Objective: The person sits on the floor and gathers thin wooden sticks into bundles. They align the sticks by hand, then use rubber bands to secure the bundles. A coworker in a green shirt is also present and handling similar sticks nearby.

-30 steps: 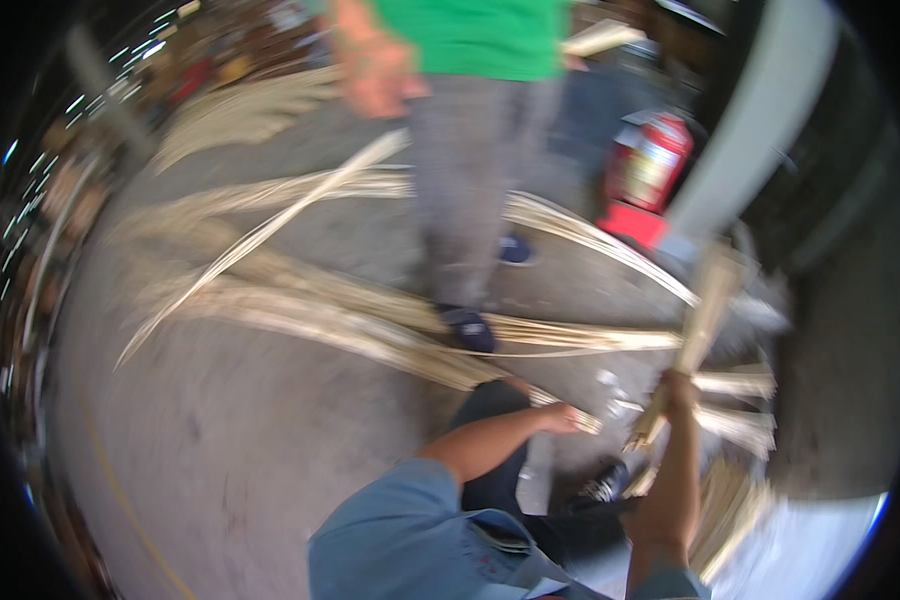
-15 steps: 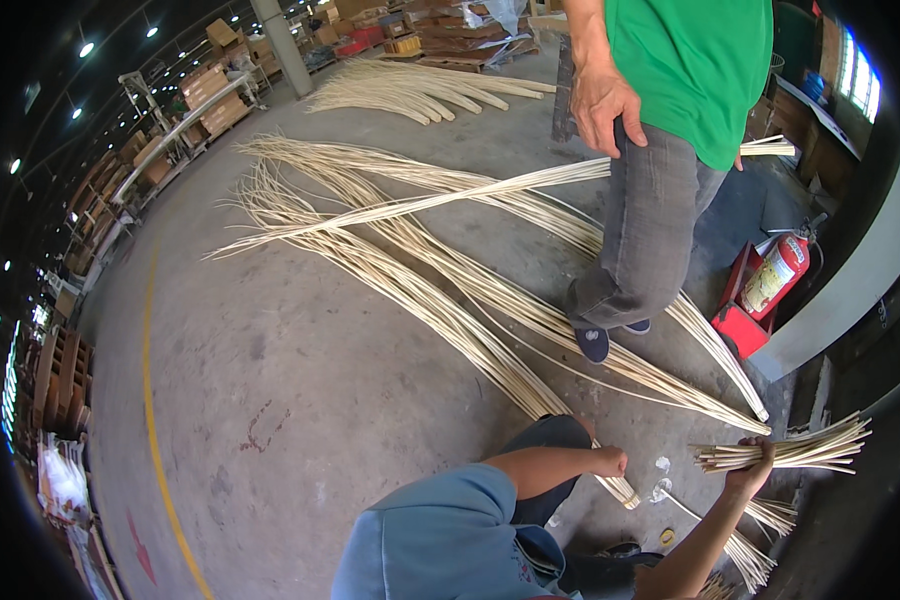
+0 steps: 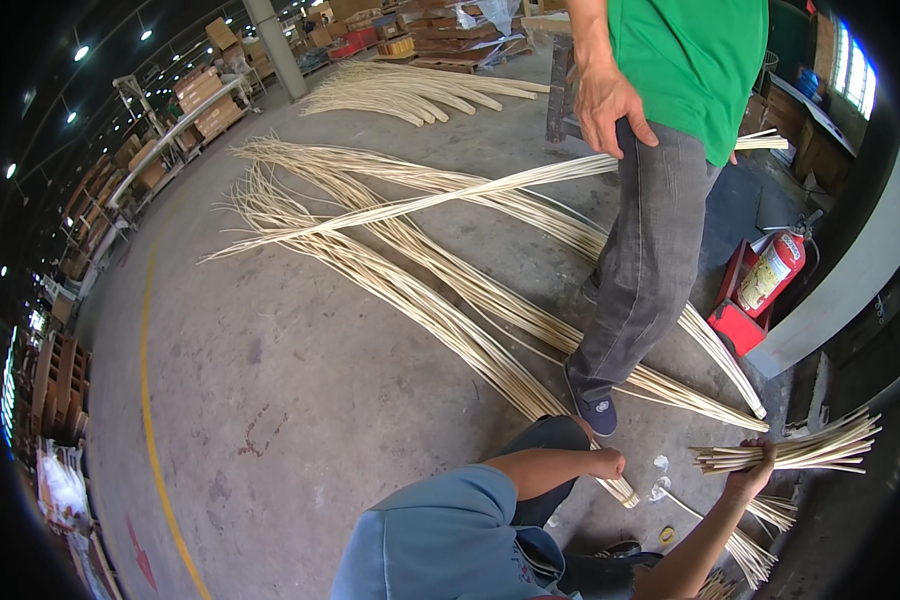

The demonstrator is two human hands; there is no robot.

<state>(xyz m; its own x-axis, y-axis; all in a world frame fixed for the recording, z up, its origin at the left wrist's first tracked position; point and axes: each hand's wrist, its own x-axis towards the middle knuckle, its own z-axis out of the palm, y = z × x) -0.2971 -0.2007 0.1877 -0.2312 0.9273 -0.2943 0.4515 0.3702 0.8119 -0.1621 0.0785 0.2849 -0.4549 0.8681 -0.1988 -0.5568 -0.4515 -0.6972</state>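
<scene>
My left hand [image 3: 606, 464] is closed around the near end of a long bundle of pale cane strips [image 3: 440, 320] that lies across the concrete floor. Off the floor to the right, my right hand [image 3: 752, 474] grips a shorter bundle of cane sticks [image 3: 805, 450], held roughly level with its ends pointing right. My blue sleeve [image 3: 440, 540] and bent knee [image 3: 545, 440] fill the lower middle. More cane ends [image 3: 745, 550] lie on the floor under my right arm.
A person in a green shirt and grey trousers [image 3: 650, 260] stands right beside my hands, one shoe [image 3: 595, 410] among the canes. More cane bundles [image 3: 410, 92] lie farther back. A red fire extinguisher [image 3: 770, 275] stands by the right wall. Shelves line the left.
My right hand has lowered the short cane bundle from upright to about level. My head has lifted, showing more of the floor. My left hand stays at the long bundle's end.
</scene>
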